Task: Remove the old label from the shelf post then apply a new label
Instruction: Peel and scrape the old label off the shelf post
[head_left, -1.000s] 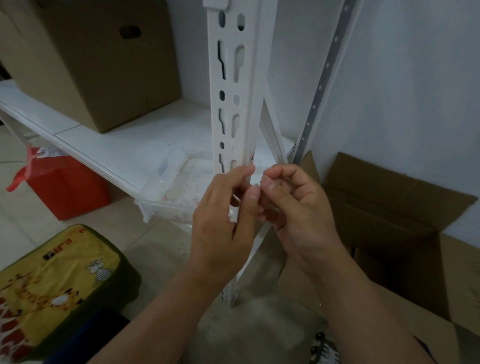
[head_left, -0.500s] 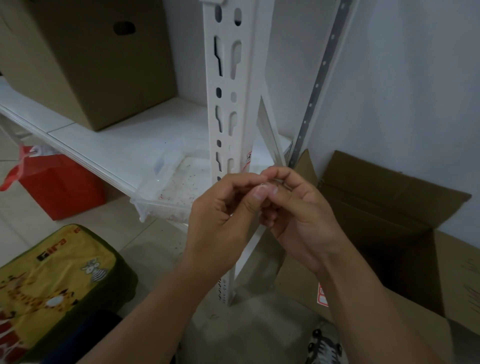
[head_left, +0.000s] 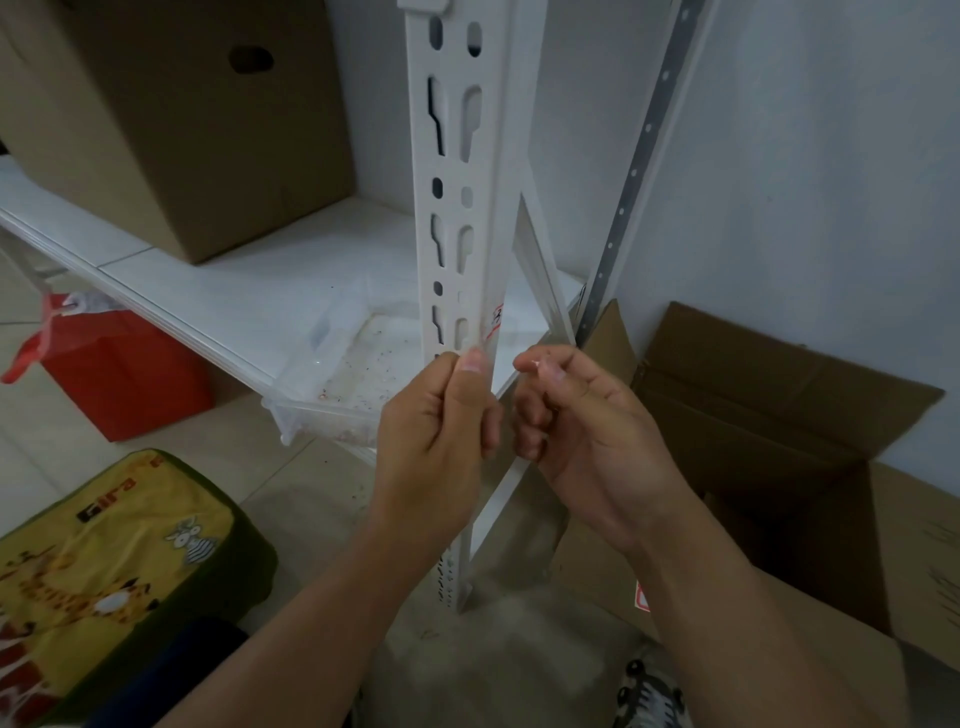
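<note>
Head view: left hand (head_left: 441, 431) grip clamps shelf post (head_left: 457, 208); right hand (head_left: 576, 421) curled, grip unclear.

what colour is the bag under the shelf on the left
Red bag, with a white patch near its top; seen in the head view.

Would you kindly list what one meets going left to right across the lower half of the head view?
Giraffe-print cushion → red bag → clear plastic tray → left hand on the shelf post → right hand → open cardboard box.
</note>
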